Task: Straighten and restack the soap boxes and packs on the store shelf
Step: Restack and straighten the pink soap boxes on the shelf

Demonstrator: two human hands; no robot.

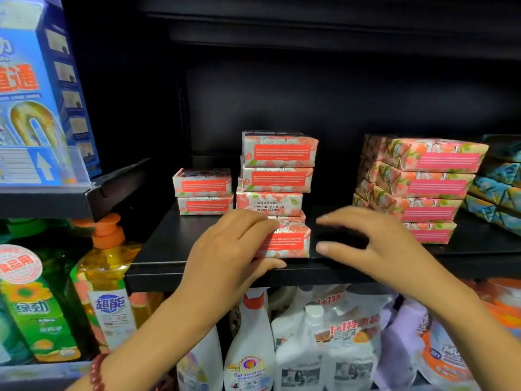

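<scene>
At the centre of the frame, the left hand (225, 249) closes its fingers (253, 224) over the top and its thumb under the front of a pink soap box (287, 241) at the front edge of a black shelf (158, 249). The right hand (375, 244) hovers just right of it, fingers spread and empty. Behind stands an uneven stack of boxes (277, 170). The box looks light, stiff and glossy, probably slippery; gripping both short ends should suit best.
</scene>
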